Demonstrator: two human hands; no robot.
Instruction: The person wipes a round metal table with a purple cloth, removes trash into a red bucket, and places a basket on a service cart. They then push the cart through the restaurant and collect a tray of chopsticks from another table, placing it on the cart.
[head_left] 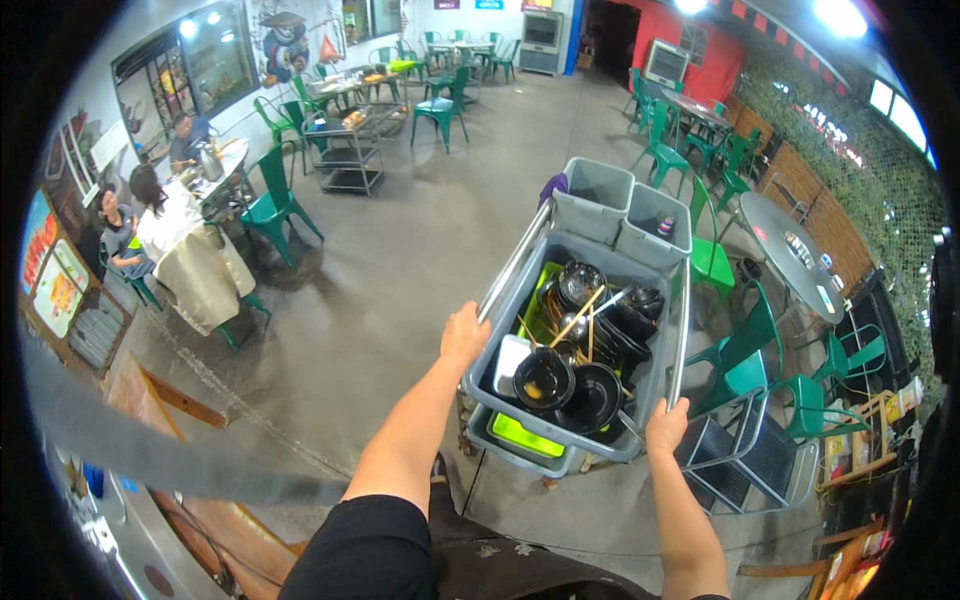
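Note:
My left hand point(463, 336) is closed round the left metal rail point(520, 255) of a bussing cart. My right hand point(665, 426) grips the cart's right rail point(682, 330). Between them sits a grey tub point(478, 365) filled with used dishes. In it are black bowls point(543, 380), several chopsticks point(577, 318), a white dish point(510, 362) and a lime-green tray point(552, 280). A lower grey tub point(487, 430) holds another green tray point(527, 436). Two smaller grey bins point(592, 200) hang at the cart's far end, with a purple cloth point(552, 188) by the left one.
At the left, people point(165, 215) sit at a table, beside a green chair point(275, 205). A grey shelf cart point(347, 150) stands farther off. On the right are a round table point(792, 250), green chairs point(745, 340) and dark metal steps point(735, 465). Concrete floor point(430, 215) stretches ahead.

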